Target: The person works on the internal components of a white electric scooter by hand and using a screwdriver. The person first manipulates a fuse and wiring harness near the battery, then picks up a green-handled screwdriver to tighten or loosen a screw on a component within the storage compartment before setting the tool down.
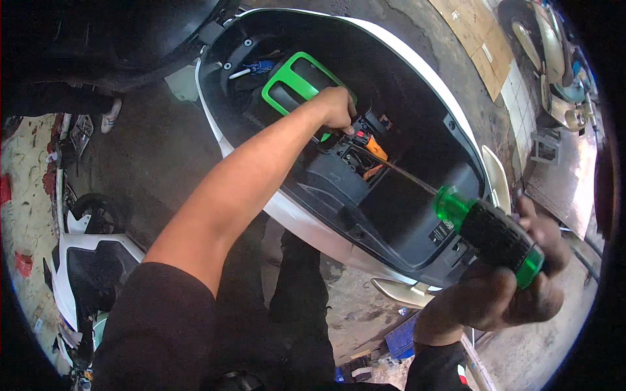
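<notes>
My right hand [502, 287] grips a screwdriver [495, 241] with a green and black handle, its long shaft reaching into the open under-seat compartment [417, 78] of a white scooter. My left hand [336, 111] has its fingers closed beside a small red piece [359, 135]; what they hold is hidden. Just right of that hand, an orange item [377, 148] sits in the dark recess near the shaft's tip. A green plastic frame [272, 96] lies behind my left hand, and a blue-handled tool [259, 67] rests at the compartment's far left.
Another white scooter [65, 267] stands at left. At top left is a dark raised seat [111, 32], with someone's shoe [109, 116] below it. Cardboard [469, 32], a metal sheet [554, 189] and scooter parts [548, 52] lie at right. A blue item [401, 335] is on the floor below.
</notes>
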The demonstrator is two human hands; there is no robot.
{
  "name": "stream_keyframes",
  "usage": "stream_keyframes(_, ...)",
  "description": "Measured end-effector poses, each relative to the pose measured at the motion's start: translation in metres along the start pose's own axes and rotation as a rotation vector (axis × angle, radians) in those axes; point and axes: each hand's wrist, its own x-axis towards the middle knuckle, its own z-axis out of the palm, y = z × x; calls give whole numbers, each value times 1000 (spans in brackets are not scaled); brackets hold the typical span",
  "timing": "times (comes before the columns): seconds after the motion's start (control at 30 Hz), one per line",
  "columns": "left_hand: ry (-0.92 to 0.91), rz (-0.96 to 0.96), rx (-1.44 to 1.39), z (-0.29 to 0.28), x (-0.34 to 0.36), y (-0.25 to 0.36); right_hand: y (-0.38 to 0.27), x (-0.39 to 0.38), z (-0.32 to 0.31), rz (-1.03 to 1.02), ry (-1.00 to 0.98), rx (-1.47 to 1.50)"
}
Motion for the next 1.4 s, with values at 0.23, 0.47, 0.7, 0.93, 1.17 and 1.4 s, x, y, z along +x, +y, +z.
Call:
stream_keyframes(0.23,98,34,-2,0,-6,-3,-4,-3,7,53,-2,-62)
stream_keyframes(0.47,77,33,-180,3,2,-13,-2,18,31,-29,0,51)
stream_keyframes(0.7,-10,-32,-375,2,3,-20,-21,-8,21,224,99,-21)
stream_keyframes(0.93,-18,-10,-386,1,-1,-24,-27,-6,19,302,4,234)
stream_keyframes(1.17,-19,10,-392,3,4,-22,-20,-1,37,255,-15,326)
stream_keyframes(1.4,7,16,-396,3,3,-24,-21,-12,32,290,75,115)
